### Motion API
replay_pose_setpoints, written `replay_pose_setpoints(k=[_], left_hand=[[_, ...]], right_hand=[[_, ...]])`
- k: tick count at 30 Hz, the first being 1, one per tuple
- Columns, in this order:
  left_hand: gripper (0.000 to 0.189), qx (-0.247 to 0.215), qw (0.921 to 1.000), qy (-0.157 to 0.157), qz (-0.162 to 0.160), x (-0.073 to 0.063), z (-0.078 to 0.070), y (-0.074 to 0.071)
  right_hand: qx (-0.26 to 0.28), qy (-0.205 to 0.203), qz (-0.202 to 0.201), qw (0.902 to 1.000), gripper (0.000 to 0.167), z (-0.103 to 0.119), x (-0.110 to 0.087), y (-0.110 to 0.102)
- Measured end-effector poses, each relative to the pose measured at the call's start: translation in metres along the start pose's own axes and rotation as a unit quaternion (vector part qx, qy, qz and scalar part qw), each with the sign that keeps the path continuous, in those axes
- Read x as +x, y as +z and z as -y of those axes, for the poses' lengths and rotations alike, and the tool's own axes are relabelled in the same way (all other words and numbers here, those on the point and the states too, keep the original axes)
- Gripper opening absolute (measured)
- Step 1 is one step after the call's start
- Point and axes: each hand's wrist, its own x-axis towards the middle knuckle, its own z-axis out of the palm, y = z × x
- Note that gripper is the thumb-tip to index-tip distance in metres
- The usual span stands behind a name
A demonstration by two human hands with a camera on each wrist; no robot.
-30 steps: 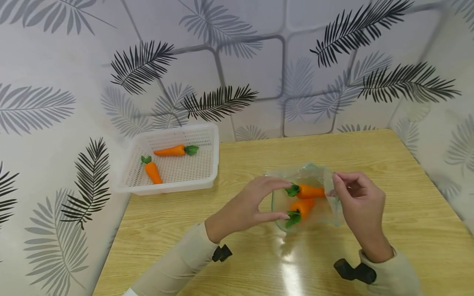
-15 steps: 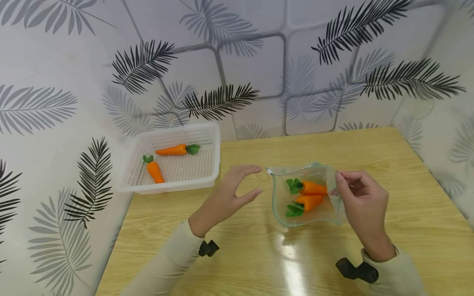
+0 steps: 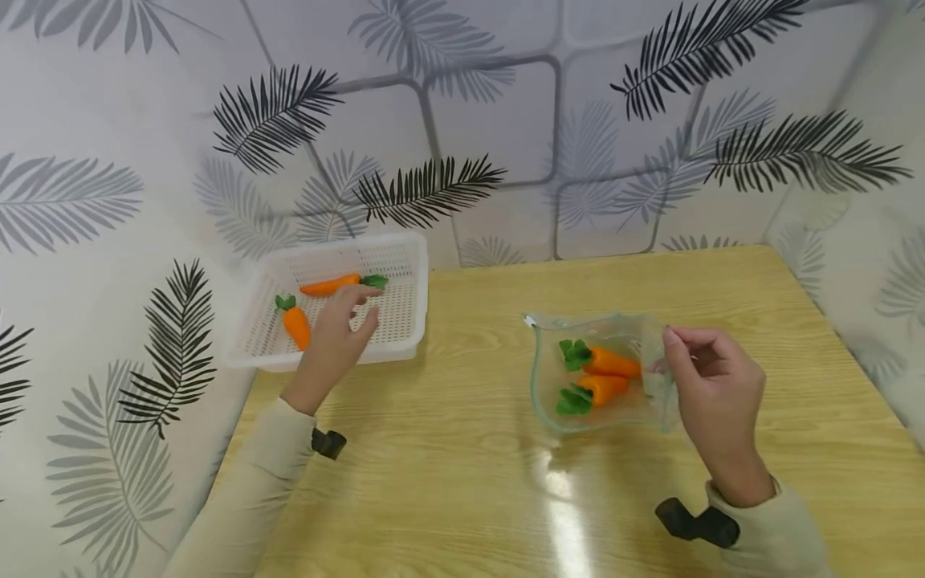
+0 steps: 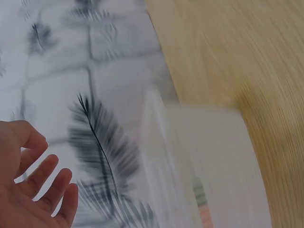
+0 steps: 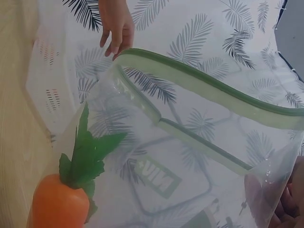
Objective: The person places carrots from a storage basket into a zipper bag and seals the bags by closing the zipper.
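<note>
Leaf-printed backdrop (image 3: 491, 120) — left fingers (image 3: 356, 295) partly hide white basket (image 3: 420, 305).

Head view: from above, facing forward and down over yellow wood-grain rectangular counter (image 3: 448, 449). Wrist views: nearer, one per wrist; both include white perforated rectangular plastic basket (image 3: 396, 321).

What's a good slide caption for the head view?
Left hand at a white basket holding two carrots; right hand pinching a translucent bag with two more carrots inside.

left arm (image 3: 242, 491) extended, left hand (image 3: 336, 339) loosely curved, right hand (image 3: 721, 397) pinching
</note>
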Motion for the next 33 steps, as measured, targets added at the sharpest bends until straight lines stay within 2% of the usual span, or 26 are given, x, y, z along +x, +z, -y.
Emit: replay_pose_setpoints(k=[3,7,9,12,15,22,28,31,33], left_hand=[[0.030,0.026,0.9982,-0.054,-0.007,0.003,0.035,-0.017],[0.034,0.030,0.9905,-0.134,0.001,0.004,0.073,-0.036],[0.036,0.019,0.9845,-0.175,0.005,0.003,0.088,-0.043],[0.038,0.008,0.9756,-0.219,0.006,0.004,0.105,-0.051],[0.040,0.017,0.9705,-0.240,0.013,0.005,0.120,-0.053],[0.045,0.043,0.9581,-0.280,0.039,0.009,0.149,-0.054],[0.046,0.048,0.9465,-0.311,0.069,0.010,0.163,-0.056],[0.049,0.032,0.9362,-0.334,0.103,0.010,0.172,-0.052],[0.053,0.036,0.9275,-0.342,0.145,0.013,0.186,-0.047]], right_hand=[[0.002,-0.003,-0.010,0.9999,0.008,0.001,0.002,0.000],[0.008,0.005,-0.022,0.9997,0.009,0.003,0.005,-0.001],[0.039,0.013,-0.025,0.9988,0.010,0.006,0.006,0.000],[0.101,0.025,-0.026,0.9942,0.011,0.010,0.006,0.000],[0.139,0.030,-0.024,0.9895,0.011,0.012,0.007,0.000],[0.137,0.036,-0.028,0.9894,0.011,0.015,0.007,0.000],[0.154,0.053,-0.024,0.9864,0.010,0.012,0.005,-0.003],[0.157,0.064,-0.023,0.9853,0.011,0.010,0.004,-0.005],[0.151,0.070,-0.024,0.9857,0.012,0.010,0.004,-0.005]])
